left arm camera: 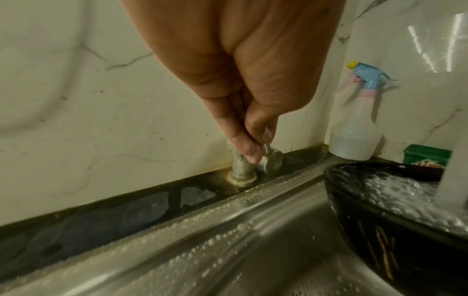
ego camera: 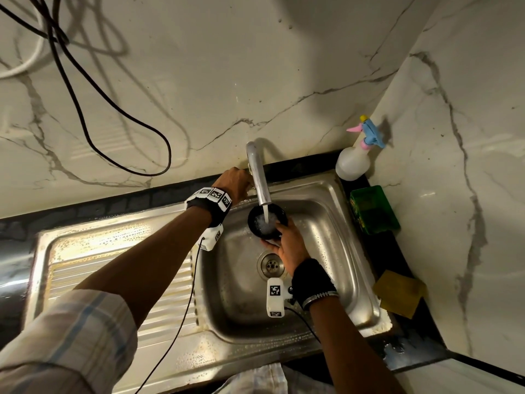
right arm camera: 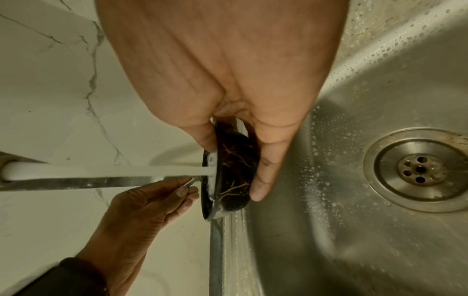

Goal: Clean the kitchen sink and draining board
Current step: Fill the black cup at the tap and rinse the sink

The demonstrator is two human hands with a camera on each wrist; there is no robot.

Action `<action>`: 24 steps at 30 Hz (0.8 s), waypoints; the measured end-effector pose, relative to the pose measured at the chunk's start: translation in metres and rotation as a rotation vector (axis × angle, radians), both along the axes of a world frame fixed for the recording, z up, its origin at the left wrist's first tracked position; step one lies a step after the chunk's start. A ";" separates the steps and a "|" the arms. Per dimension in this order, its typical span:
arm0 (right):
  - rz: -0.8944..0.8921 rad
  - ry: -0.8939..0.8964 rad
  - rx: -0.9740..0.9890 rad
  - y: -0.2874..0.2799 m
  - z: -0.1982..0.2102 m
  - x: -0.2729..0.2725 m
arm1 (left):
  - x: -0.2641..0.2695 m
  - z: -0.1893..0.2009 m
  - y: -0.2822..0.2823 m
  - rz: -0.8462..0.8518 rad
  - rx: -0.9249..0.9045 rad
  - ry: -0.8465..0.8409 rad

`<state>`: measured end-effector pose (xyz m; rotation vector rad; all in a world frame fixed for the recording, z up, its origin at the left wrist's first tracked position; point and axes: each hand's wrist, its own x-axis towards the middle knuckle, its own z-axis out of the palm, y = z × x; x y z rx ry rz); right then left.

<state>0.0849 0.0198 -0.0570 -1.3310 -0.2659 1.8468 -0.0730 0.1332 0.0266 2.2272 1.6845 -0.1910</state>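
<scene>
A steel sink point(ego camera: 326, 223) with a ribbed draining board point(ego camera: 113, 251) on its left is wet with droplets. Water runs from the curved tap point(ego camera: 260, 177) into a small black bowl point(ego camera: 267, 221) with gold veins point(right arm camera: 235, 176). My right hand point(ego camera: 287, 245) grips the bowl's rim, thumb inside and fingers point(right arm camera: 263, 180) under it, above the drain point(ego camera: 271, 264). My left hand point(ego camera: 235, 182) pinches the tap handle point(left arm camera: 271, 162) at the tap's base by the wall, fingers point(left arm camera: 243, 144) curled round the lever.
A spray bottle point(ego camera: 353, 160) stands in the back right corner. Beside the sink on the right lie a green box point(ego camera: 372, 209) and a yellow sponge point(ego camera: 400, 292). Black cables point(ego camera: 85, 115) hang on the marble wall at the left.
</scene>
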 end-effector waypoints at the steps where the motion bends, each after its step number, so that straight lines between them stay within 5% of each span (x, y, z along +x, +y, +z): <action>1: 0.001 0.004 0.001 0.000 -0.001 0.001 | 0.002 -0.001 0.003 -0.007 -0.004 0.025; 10: -0.044 0.049 -0.063 0.001 -0.001 0.013 | 0.011 -0.019 0.015 0.037 0.011 -0.027; 15: -0.121 0.051 -0.058 0.004 0.006 0.050 | 0.004 -0.057 -0.025 0.259 0.116 -0.072; 18: -0.211 0.006 -0.026 0.015 0.017 0.079 | 0.018 -0.083 -0.040 0.302 -0.006 -0.052; 24: -0.360 -0.237 0.106 0.047 0.049 0.141 | 0.082 -0.114 -0.019 -0.045 -0.034 -0.200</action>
